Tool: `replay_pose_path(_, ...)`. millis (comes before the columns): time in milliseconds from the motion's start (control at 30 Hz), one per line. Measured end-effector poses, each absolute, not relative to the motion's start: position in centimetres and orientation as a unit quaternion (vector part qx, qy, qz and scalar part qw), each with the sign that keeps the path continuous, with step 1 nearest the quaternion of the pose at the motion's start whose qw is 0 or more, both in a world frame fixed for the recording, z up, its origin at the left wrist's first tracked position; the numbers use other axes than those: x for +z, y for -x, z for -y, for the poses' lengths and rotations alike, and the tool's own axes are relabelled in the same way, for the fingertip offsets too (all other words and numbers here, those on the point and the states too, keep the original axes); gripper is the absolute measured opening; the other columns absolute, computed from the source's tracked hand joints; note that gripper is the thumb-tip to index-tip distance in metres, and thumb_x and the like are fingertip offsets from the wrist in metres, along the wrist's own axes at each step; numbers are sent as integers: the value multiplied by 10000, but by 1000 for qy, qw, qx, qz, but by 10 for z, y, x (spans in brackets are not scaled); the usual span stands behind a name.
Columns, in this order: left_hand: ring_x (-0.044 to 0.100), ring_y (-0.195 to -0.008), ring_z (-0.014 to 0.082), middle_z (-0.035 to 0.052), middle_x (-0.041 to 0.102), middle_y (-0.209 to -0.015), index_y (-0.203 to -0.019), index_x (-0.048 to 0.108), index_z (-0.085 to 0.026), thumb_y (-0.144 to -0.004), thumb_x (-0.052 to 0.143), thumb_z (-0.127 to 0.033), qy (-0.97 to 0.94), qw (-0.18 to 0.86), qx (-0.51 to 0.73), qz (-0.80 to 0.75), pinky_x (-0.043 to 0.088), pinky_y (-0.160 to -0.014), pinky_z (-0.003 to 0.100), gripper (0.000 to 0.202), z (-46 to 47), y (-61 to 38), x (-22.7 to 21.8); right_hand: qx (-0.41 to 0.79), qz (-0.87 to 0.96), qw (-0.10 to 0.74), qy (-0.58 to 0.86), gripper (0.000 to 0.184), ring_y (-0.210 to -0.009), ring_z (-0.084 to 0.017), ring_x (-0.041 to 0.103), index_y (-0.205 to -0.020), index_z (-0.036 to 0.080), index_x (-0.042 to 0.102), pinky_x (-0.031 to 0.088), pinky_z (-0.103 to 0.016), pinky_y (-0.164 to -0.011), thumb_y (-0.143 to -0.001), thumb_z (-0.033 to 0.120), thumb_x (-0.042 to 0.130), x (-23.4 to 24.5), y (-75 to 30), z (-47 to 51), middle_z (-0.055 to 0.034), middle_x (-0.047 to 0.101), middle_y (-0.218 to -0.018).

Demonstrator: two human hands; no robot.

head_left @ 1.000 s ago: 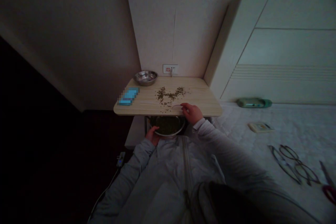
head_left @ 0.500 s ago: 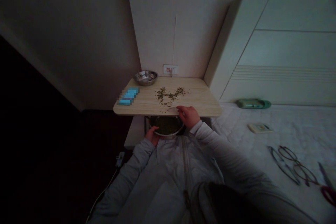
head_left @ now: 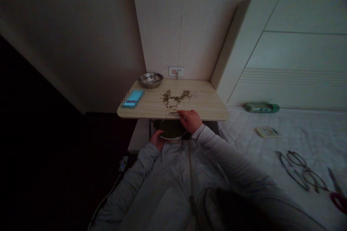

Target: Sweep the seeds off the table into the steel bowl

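My left hand [head_left: 157, 140] is closed on the rim of a metal bowl [head_left: 171, 138], its thumb over the edge. Dark green beans or grains [head_left: 171, 128] fill the bottom of this bowl, which sits just below the front edge of the small table. My right hand [head_left: 191, 120] pinches what looks like a thin, pale spoon [head_left: 173, 114] at the table's front edge, above the bowl. Beyond it, small green and brown beans [head_left: 177, 98] lie scattered across the wood-grain tabletop [head_left: 208, 104].
A shiny metal bowl [head_left: 150, 80] stands at the table's back left, near a blurred-out phone-like object [head_left: 132, 99]. On the bed to the right lie a green bottle [head_left: 261, 107], a pale box [head_left: 268, 132], eyeglasses [head_left: 306, 169] and red-handled scissors [head_left: 338, 202]. A power strip [head_left: 123, 164] hangs lower left.
My right hand has shifted a little left along the table edge, taking the spoon with it over the edge beside the beans. My left hand and the bowl have stayed about where they were.
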State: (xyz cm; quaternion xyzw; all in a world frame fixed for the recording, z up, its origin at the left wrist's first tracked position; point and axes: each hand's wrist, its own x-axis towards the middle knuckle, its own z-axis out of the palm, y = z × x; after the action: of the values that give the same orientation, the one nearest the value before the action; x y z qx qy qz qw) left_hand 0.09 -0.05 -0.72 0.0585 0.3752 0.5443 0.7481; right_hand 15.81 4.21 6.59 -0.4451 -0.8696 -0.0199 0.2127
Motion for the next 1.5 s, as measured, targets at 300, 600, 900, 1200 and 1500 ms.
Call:
replay_pose_path(300,535,-685,192,67,592,-692,-870,492,-99,-578,414,-127,-73,749,540,-377,433,-523,312,303,1,0,-9,-40,883,185,431,296,-785,-130,483,-988,203,410,256,-268,-686,-710,213,308,70,-138,-46,-39,562,-852)
replay_pose_path(600,534,-690,184,65,593,-711,-948,455,-99,-580,404,-120,-67,757,539,-363,429,-537,309,372,0,0,-10,-36,888,178,422,309,-801,-131,473,-1008,194,397,249,-271,-696,-716,211,299,70,-144,-44,-50,555,-868)
replay_pose_path(900,537,-660,187,64,595,-679,-920,481,-103,-585,399,-122,-73,747,544,-374,419,-481,288,346,2,-2,-4,-38,897,188,398,302,-804,-134,472,-994,212,407,253,-273,-689,-708,206,311,67,-141,-39,-33,557,-864)
replay_pose_path(1200,535,-668,187,63,593,-678,-862,496,-103,-579,406,-121,-71,742,540,-389,423,-488,292,297,0,-1,-7,-32,865,217,451,308,-822,-132,469,-1002,200,403,261,-267,-704,-710,201,306,72,-155,-51,-40,552,-886)
replay_pose_path(1500,534,-693,188,59,592,-685,-866,497,-114,-572,416,-120,-63,746,543,-380,433,-544,317,305,0,0,-8,-21,893,195,405,312,-820,-136,466,-1005,202,406,257,-273,-710,-708,198,312,65,-145,-37,-40,554,-874)
